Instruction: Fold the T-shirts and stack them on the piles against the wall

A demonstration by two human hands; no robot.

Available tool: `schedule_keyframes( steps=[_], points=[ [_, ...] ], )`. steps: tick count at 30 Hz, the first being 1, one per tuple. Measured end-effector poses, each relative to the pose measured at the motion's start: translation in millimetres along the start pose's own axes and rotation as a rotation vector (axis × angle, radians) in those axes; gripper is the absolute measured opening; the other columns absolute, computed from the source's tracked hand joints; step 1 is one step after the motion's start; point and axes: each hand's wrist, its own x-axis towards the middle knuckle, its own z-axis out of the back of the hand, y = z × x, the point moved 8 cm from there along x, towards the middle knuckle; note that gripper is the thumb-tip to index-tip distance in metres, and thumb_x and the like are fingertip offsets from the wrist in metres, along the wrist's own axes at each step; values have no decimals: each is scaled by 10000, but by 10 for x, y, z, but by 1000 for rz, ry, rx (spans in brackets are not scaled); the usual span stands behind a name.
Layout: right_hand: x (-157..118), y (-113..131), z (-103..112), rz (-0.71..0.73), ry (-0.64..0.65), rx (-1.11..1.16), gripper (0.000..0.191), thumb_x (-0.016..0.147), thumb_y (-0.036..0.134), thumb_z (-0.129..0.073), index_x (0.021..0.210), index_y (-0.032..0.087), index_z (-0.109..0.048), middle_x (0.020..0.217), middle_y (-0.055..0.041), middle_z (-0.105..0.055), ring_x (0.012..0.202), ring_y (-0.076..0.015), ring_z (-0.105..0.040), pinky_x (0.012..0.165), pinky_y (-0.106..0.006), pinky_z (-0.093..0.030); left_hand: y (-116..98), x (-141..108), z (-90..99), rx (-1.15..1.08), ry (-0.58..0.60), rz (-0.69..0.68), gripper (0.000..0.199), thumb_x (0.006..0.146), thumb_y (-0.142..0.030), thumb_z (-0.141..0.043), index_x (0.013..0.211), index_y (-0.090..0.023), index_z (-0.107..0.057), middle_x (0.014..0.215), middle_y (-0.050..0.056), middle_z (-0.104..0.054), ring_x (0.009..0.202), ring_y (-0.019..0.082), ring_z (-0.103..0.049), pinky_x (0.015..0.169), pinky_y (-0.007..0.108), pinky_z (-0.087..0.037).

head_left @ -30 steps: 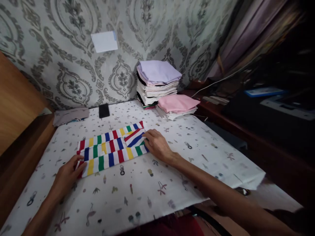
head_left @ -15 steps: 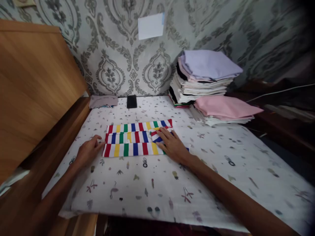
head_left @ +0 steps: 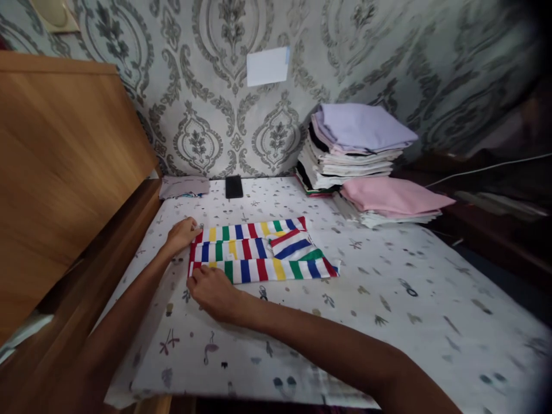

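A striped shirt point(head_left: 261, 250) in red, yellow, green, blue and white lies flat on the bed-like surface, its long sides folded inward into a narrow strip. A piece that looks like a sleeve point(head_left: 292, 246) is folded over near its right end, with slanting stripes. At the shirt's far left corner, my left hand point(head_left: 183, 234) pinches the edge with its fingertips. My right hand point(head_left: 215, 292) is closed on the near left corner, fingers bent over the cloth. The fingertips of the right hand are partly hidden.
The shirt lies on a white printed sheet point(head_left: 328, 339). At the back right stand a tall stack of folded clothes point(head_left: 357, 149) and a lower one topped with pink cloth point(head_left: 394, 194). A dark phone-like object point(head_left: 234, 187) and a folded mauve cloth point(head_left: 183, 187) lie by the wall. Wooden furniture point(head_left: 73, 132) bounds the left.
My right hand has moved left from the shirt's right end to its near left corner. My left hand has shifted up to the far left corner and taken hold there.
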Motion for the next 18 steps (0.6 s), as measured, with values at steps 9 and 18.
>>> schedule_keyframes(
  steps=[9, 18],
  points=[
    [-217, -553, 145, -463, -195, 567, 85, 837, 153, -577, 909, 180, -612, 878, -48, -713, 758, -190, -641, 635, -277, -465, -249, 63, 119, -172, 138, -61, 194, 667, -385, -597, 680, -206, -525, 603, -37, -529, 571, 138, -491, 530, 243, -341],
    [-1380, -1111, -94, -979, -453, 1601, 186, 736, 165, -611, 775, 227, -440, 600, 54, -625, 539, -135, -638, 452, -200, -448, -1478, 99, -119, -640, 426, -87, 321, 667, -426, -748, 811, -160, -638, 569, -48, -505, 454, 63, -421, 430, 204, -195]
  ],
)
